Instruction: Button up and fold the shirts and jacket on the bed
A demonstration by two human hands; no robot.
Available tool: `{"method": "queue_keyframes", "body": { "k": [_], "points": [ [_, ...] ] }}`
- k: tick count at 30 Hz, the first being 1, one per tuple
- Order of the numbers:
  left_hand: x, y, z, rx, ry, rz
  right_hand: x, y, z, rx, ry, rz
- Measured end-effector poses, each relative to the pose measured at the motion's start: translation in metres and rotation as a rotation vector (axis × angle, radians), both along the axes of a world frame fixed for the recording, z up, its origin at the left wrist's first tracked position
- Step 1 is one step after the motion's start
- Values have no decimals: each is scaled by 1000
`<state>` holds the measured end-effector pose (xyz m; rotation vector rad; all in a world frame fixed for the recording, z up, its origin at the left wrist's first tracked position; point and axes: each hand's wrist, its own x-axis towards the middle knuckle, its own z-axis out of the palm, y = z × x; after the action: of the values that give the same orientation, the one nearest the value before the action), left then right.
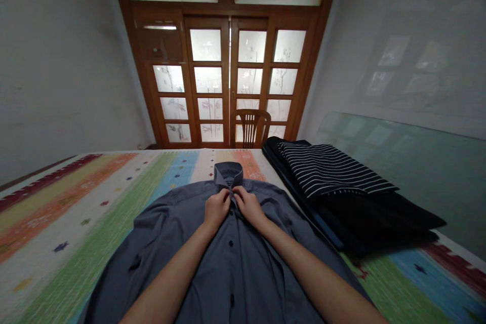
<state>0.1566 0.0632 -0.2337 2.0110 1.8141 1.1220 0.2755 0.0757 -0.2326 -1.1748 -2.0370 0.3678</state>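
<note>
A dark grey-blue button-up shirt [205, 273] lies spread face up, its collar [229, 174] standing at the far end. Just below the collar, my left hand [217, 208] pinches the front edge from the left side. Close beside it, my right hand [247, 205] grips the other edge of the placket with bent fingers. Both hands nearly touch at the top of the opening. Dark buttons run down the middle below them, and the front looks closed there. My fingertips partly hide the fabric between them.
At the right lies a stack of folded dark clothes [364, 223], a black-and-white striped garment [337, 169] on top. Striped colourful cloth [102, 202] covers the surface. A greenish glass panel [410, 157] leans along the right wall. Beyond stand a wooden chair [250, 117] and wooden doors [230, 35].
</note>
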Motion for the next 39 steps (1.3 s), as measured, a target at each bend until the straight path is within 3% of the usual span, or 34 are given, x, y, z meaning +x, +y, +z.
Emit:
{"method": "queue_keyframes", "body": {
  "k": [8, 15, 39],
  "points": [
    [0, 11, -7, -184, -434, -136, -1, 0, -2, -95, -73, -19],
    [-5, 12, -3, -290, -649, -214, 0, 0, -1, -128, -73, 0],
    [0, 9, 0, -262, -751, -78, -3, -5, -3, -101, -16, -92]
  ]
}}
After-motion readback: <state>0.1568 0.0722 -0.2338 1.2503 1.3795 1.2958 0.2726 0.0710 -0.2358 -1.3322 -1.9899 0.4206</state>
